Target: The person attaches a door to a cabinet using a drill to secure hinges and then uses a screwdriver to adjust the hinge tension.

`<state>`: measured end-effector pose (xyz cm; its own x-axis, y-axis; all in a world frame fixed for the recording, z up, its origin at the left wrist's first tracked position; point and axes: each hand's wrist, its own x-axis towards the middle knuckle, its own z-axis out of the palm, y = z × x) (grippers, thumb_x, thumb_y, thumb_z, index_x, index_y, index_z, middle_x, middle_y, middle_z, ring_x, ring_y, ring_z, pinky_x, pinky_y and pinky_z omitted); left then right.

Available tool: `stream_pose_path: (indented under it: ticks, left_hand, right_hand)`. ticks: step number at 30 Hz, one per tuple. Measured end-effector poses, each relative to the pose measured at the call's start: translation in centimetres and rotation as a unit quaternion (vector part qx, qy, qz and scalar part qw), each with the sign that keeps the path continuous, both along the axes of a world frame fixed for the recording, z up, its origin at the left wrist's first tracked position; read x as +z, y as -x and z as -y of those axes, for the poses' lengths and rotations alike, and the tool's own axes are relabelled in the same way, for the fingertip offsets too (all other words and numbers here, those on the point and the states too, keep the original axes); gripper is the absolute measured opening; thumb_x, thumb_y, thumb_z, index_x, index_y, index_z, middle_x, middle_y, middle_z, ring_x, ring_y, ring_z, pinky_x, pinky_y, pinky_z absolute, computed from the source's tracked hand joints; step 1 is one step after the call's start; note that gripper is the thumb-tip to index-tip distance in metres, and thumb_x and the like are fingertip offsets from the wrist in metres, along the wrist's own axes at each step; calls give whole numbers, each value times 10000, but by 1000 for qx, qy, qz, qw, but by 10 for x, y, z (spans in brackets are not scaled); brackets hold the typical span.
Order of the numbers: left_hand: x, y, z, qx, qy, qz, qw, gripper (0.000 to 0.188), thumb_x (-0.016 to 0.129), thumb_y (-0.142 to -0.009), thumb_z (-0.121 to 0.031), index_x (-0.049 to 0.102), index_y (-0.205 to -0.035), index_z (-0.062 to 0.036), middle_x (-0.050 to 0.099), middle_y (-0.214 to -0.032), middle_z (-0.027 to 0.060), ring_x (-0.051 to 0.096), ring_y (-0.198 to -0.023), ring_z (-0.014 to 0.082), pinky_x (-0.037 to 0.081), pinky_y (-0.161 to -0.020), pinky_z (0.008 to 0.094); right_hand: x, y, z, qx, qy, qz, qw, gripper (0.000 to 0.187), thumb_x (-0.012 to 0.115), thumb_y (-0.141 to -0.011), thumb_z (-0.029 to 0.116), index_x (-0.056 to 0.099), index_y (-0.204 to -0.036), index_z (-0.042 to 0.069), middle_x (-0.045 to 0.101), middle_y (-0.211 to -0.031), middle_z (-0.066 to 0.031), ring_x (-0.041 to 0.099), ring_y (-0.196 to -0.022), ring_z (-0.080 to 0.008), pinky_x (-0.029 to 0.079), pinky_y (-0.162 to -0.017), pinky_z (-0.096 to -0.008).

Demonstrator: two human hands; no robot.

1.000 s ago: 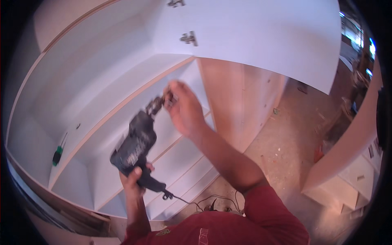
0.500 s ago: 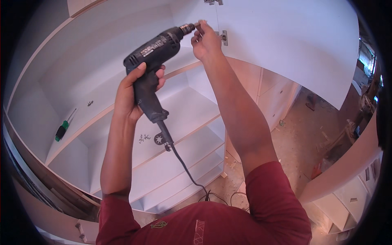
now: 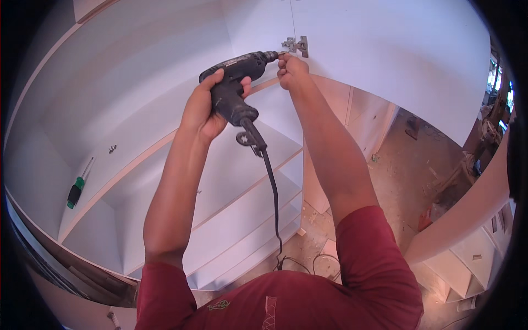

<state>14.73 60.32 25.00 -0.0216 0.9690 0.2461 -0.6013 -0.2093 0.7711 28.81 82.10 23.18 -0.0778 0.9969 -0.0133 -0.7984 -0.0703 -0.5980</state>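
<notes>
We're wrapping left hand (image 3: 204, 104) round drill (image 3: 236, 68), pinching at its tip (image 3: 280, 54) with right hand (image 3: 294, 71) near hinge (image 3: 303, 47); shelf edge (image 3: 118, 180) running below, open room lying left toward screwdriver (image 3: 76, 191).

black drill (image 3: 235, 69), maroon shirt (image 3: 308, 300), green-and-black screwdriver (image 3: 80, 185), white cabinet (image 3: 126, 99).

Screwdriver (image 3: 76, 190) on shelf (image 3: 132, 147), drill (image 3: 237, 68) to R, prob. nr hinge (image 3: 303, 46)
</notes>
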Motion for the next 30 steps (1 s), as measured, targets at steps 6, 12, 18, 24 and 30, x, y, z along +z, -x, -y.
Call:
stream_pose_path:
  ticks: [6, 12, 18, 24, 30]
  left_hand:
    - [-3, 3, -15, -4, 5, -3, 1000, 490, 509, -1033, -152, 303, -1380, 125, 550, -1233, 359, 687, -1027, 376, 640, -880, 442]
    - [-8, -3, -24, 0, 11, 8, 1000, 480, 503, -1035, -157, 317, -1376, 124, 573, -1205, 344, 687, -1017, 366, 637, -885, 437]
    - [-18, -3, -26, -2, 2, 20, 1000, 467, 501, -1034, -156, 324, -1367, 120, 582, -1195, 334, 688, -1010, 358, 638, -885, 437]
    - [-19, -4, -28, 9, 6, 28, 1000, 449, 481, -1044, -177, 348, -1349, 125, 595, -1172, 331, 698, -959, 349, 646, -835, 417]
    - [-23, 0, -35, 0, 2, 29, 1000, 468, 484, -1043, -185, 343, -1356, 132, 603, -1172, 326, 702, -941, 344, 644, -832, 414]
  right_hand:
    - [-1, 2, -11, -9, 8, -33, 999, 140, 564, -966, 44, 656, -1072, 43, 653, -846, -49, 515, -584, -82, 309, -419, -205]
    - [0, 3, -16, -24, 36, -6, 999, 80, 597, -990, 109, 667, -1015, 140, 669, -862, 23, 466, -545, -37, 302, -421, -185]
    - [-5, 4, -22, -24, 12, -9, 1000, 77, 617, -987, 146, 685, -1018, 162, 668, -882, 54, 450, -557, -32, 297, -427, -188]
    - [-1, 10, -18, -56, 16, -6, 998, 64, 639, -980, 165, 688, -990, 126, 663, -875, 45, 457, -563, -40, 299, -427, -190]
    - [2, 13, -19, -74, 33, -28, 996, 72, 642, -979, 167, 685, -951, 117, 657, -832, 36, 460, -545, -43, 301, -426, -196]
